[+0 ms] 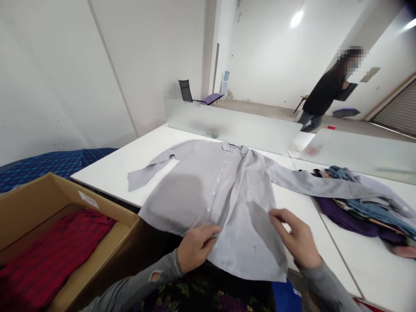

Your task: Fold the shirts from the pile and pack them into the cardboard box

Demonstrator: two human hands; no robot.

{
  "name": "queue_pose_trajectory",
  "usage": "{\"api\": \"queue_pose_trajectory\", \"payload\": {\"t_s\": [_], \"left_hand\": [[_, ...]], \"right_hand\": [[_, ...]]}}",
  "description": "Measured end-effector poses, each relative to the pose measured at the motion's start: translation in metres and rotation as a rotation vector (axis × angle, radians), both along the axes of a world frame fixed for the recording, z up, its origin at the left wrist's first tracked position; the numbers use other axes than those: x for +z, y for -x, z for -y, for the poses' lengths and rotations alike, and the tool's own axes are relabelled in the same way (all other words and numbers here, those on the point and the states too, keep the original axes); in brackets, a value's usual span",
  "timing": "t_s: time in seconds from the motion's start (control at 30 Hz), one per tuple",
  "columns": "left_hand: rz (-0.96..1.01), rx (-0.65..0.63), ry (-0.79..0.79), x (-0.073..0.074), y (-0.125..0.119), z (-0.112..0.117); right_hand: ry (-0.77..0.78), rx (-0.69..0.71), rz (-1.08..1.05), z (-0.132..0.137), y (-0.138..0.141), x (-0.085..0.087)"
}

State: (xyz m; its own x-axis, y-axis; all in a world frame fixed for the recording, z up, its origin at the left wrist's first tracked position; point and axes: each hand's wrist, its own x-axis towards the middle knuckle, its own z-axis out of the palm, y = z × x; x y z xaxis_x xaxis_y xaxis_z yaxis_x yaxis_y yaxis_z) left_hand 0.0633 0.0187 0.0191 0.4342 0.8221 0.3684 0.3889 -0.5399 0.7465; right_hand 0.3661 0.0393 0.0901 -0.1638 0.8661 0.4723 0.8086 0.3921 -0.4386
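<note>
A light grey button-up shirt (195, 182) lies spread on the white table, its collar pointing away from me and its hem hanging over the near edge. Its front is unbuttoned, with small white buttons along one side. With thumb and fingers, my left hand (198, 247) pinches the front edge near the hem. My right hand (295, 236) pinches the shirt's right side edge between thumb and index finger. One sleeve stretches left across the table; the other reaches right, over a clothes pile.
The pile of folded and crumpled clothes (360, 216) sits on the right of the table (136, 149). At lower left, a cardboard box (123, 212) holds a red checked garment (65, 255). Frosted dividers (234, 125) line the far edge. Beyond them walks a person (325, 91).
</note>
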Motion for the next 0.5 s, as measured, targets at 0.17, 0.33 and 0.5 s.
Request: {"api": "queue_pose_trajectory", "payload": {"t_s": [0.17, 0.33, 0.5], "left_hand": [[-0.252, -0.157, -0.197, 0.005, -0.009, -0.017], [-0.336, -0.322, -0.191, 0.001, -0.011, -0.038], [-0.349, -0.387, -0.284, -0.021, -0.01, -0.049]], "right_hand": [[-0.027, 0.005, -0.003, -0.147, 0.036, -0.002], [0.149, -0.132, 0.142, -0.259, 0.045, -0.009], [0.272, -0.339, 0.239, -0.322, 0.023, -0.02]]}}
